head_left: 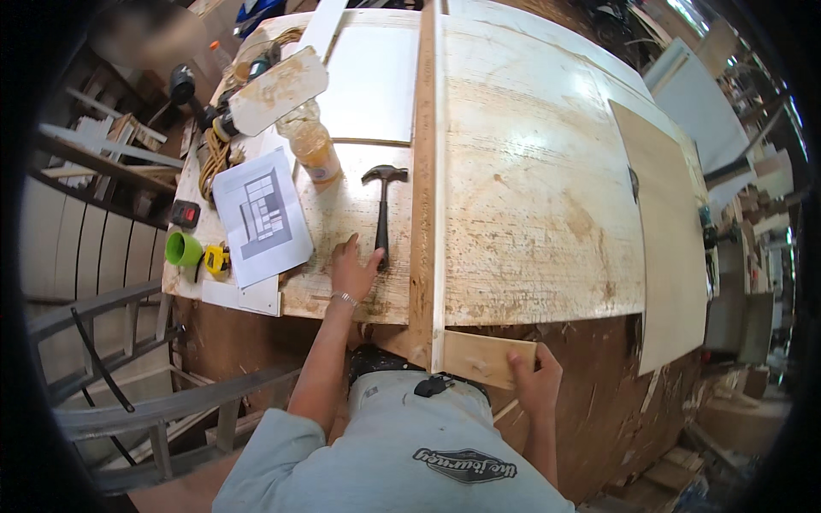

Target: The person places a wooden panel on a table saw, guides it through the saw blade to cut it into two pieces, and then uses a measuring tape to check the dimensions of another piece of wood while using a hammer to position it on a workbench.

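**Hand Positions: Board Gripped at Right, Claw Hammer Beside Left**

The hands are set differently. The right hand [537, 376] is closed on the outer end of a short wooden board [479, 357], thumb on the visible face. The left hand [352, 272] lies partly open on the surface [530, 256], fingers loosely extended. Its thumb is at the lower end of the handle of a claw hammer [382, 209]; whether the thumb presses on the handle cannot be determined.

The board is located at the near edge of the surface, in front of the wearer's waist. It is flat, straight-edged and pale brown, and crosses the near end of a long timber strip [422, 171]. The strip has a brown face and a white edge, and overhangs the near edge.

The surface is white, scuffed and stained brown. The hammer has a dark metal head and a black handle. Left of it are a printed sheet [262, 218], a clear plastic bottle [313, 152] with amber contents, a yellow tape measure [217, 260] and a green cup [183, 249]. A thin plywood panel [663, 231] overhangs at right.

The right fingers are partly hidden behind the board. The joint between board and strip is hard to make out. The dark lens rim cuts off the metal ladder [137, 419] at left.
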The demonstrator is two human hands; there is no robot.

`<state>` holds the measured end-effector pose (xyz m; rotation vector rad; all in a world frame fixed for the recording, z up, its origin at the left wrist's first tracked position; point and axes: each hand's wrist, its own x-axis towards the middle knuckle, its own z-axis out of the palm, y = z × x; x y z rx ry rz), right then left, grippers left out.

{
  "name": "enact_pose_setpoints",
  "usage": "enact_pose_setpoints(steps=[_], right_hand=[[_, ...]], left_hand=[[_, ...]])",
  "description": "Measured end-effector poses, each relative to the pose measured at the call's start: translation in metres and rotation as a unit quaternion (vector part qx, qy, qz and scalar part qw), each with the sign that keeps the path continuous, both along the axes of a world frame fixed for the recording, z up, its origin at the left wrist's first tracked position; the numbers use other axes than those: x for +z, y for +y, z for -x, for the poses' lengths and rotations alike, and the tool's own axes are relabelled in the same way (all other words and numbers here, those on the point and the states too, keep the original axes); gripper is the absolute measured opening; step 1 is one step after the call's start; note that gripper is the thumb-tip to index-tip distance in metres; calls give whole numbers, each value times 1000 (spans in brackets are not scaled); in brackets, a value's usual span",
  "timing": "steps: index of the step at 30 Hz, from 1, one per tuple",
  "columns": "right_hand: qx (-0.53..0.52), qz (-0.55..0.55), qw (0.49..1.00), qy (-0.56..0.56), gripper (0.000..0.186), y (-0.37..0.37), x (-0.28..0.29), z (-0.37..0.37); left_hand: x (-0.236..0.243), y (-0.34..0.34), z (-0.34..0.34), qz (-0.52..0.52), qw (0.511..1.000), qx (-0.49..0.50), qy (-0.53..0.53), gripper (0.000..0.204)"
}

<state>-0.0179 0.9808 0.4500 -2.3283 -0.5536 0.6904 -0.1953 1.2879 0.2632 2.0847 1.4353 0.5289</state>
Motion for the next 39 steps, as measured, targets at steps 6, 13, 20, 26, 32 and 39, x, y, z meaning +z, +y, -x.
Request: enact_pose_setpoints(steps=[6, 13, 20, 26, 32, 39], right_hand=[[178, -81, 981, 11, 45, 49, 52, 55], [303, -129, 940, 90, 45, 52, 35, 14], [233, -166, 926, 245, 45, 83, -24, -36], [54, -392, 818, 417, 41, 157, -43, -50], [-87, -299, 862, 400, 25, 111, -107, -105], [-61, -208, 838, 502, 25, 94, -95, -59]], left_hand=[[-19, 41, -56, 102, 979, -76, 159, 66], [54, 18, -40, 492, 793, 31, -358, 23], [134, -53, -50, 525, 682, -115, -496, 21], [140, -104, -92, 545, 739, -230, -324, 30], [72, -86, -78, 121, 978, -102, -133, 41], [-12, -47, -109, 91, 988, -11, -123, 48]])
